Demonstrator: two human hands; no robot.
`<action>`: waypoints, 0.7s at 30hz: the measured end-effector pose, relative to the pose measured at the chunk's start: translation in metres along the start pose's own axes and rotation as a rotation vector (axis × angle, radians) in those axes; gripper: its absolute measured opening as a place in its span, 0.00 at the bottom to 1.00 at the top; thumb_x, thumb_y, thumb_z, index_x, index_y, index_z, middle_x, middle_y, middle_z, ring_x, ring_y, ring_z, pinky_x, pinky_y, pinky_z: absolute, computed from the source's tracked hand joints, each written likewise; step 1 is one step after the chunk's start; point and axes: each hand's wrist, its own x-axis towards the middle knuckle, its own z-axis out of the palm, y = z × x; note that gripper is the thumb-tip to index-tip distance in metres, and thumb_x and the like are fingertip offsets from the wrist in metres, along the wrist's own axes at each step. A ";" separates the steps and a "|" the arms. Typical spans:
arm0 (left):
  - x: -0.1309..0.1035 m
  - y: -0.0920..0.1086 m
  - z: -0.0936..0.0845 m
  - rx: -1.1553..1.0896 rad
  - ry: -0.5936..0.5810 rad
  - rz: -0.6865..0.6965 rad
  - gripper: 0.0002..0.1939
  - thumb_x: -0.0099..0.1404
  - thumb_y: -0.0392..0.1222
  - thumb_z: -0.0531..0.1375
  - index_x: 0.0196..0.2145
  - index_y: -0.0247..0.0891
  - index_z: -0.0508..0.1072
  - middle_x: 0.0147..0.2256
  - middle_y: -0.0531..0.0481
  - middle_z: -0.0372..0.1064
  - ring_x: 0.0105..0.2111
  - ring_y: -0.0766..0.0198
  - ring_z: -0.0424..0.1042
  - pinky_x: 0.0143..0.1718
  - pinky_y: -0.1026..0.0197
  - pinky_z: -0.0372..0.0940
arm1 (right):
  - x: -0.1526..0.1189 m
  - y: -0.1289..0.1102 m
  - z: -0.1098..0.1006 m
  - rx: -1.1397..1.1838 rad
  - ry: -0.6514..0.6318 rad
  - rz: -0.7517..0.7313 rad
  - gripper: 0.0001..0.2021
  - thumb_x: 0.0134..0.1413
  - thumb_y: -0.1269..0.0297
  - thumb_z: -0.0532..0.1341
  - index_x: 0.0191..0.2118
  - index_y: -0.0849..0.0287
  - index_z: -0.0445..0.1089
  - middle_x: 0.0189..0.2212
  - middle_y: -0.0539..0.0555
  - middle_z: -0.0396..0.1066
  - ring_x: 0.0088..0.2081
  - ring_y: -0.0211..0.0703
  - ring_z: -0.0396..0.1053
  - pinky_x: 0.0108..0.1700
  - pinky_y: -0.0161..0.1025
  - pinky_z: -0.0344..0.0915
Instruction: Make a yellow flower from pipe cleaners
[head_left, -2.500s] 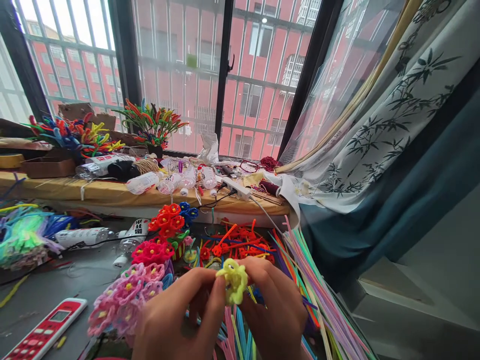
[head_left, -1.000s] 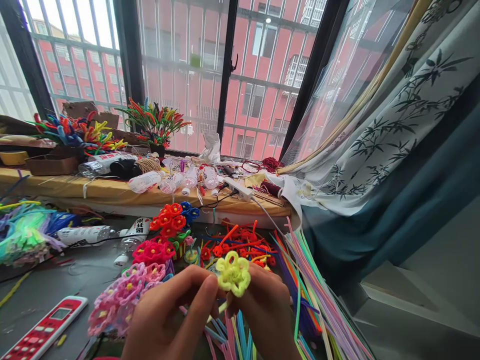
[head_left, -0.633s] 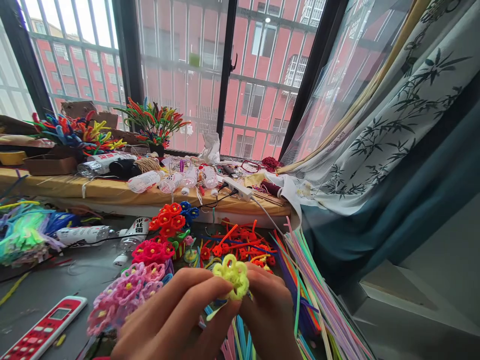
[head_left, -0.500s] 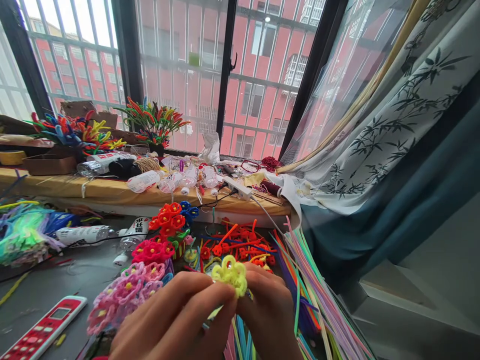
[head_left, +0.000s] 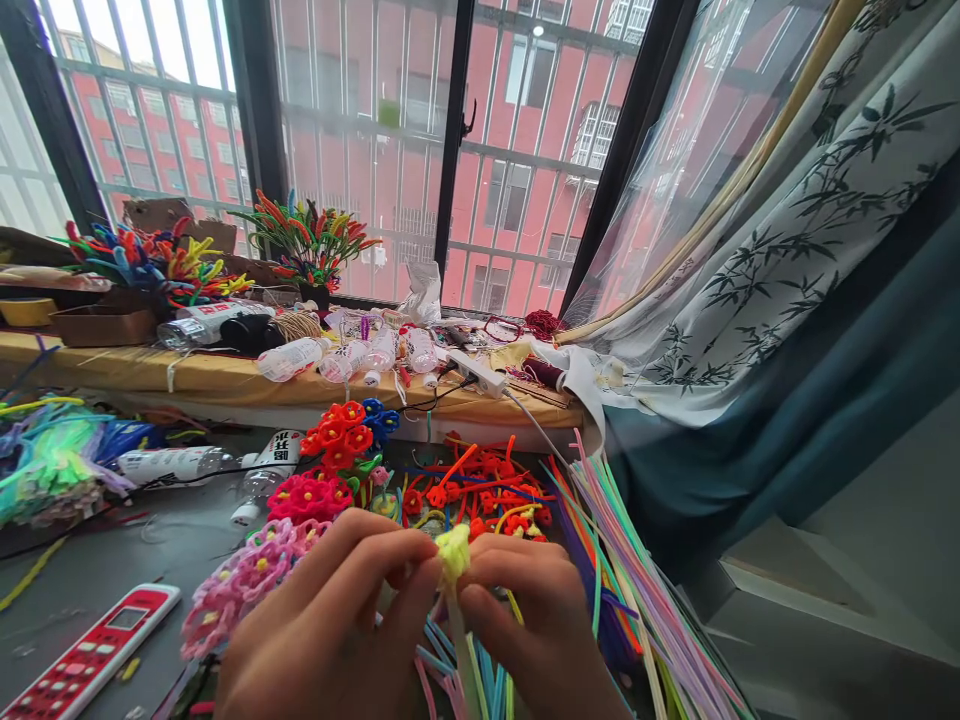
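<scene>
In the head view, a fuzzy yellow piece is held just below and left of the frame's centre, between the fingertips of both hands. It is pinched narrowly from its left side by the left hand and from its right side by the right hand; neither is clearly nearer, as both are in contact with it. A pale strip is seen directly beneath, its long axis run nearly upright, leaned slightly rightward toward the bottom edge; the exact join is partly hidden by fingers. Pink flowers are set beside the left hand, at lower left of centre. Red pieces are scattered beyond the fingertips, and long coloured strips are spread at lower right, past the right hand.
</scene>
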 end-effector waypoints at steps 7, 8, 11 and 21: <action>0.004 -0.007 -0.003 -0.191 -0.149 -0.048 0.06 0.67 0.35 0.60 0.32 0.45 0.70 0.26 0.62 0.68 0.21 0.73 0.69 0.23 0.73 0.63 | -0.001 -0.019 -0.016 -0.106 0.051 0.157 0.05 0.55 0.60 0.68 0.35 0.54 0.76 0.34 0.49 0.73 0.32 0.37 0.67 0.34 0.33 0.63; 0.004 -0.007 -0.002 -0.208 -0.162 -0.060 0.07 0.67 0.35 0.60 0.31 0.45 0.70 0.25 0.62 0.67 0.21 0.73 0.69 0.23 0.73 0.62 | -0.001 -0.021 -0.016 -0.125 0.027 0.160 0.03 0.54 0.63 0.68 0.33 0.55 0.76 0.33 0.49 0.73 0.32 0.37 0.67 0.34 0.33 0.63; 0.003 -0.005 0.001 -0.263 -0.187 -0.127 0.08 0.67 0.36 0.60 0.29 0.44 0.71 0.25 0.61 0.67 0.22 0.73 0.68 0.24 0.73 0.62 | 0.000 -0.022 -0.016 -0.125 -0.039 0.189 0.03 0.52 0.68 0.68 0.30 0.57 0.74 0.33 0.49 0.71 0.32 0.36 0.67 0.33 0.32 0.63; 0.008 0.001 0.001 -0.313 -0.237 -0.158 0.06 0.62 0.36 0.63 0.28 0.43 0.73 0.24 0.61 0.70 0.22 0.73 0.69 0.23 0.74 0.63 | 0.001 -0.026 -0.021 0.004 -0.094 0.295 0.04 0.51 0.72 0.67 0.28 0.58 0.73 0.32 0.48 0.68 0.29 0.34 0.65 0.31 0.31 0.62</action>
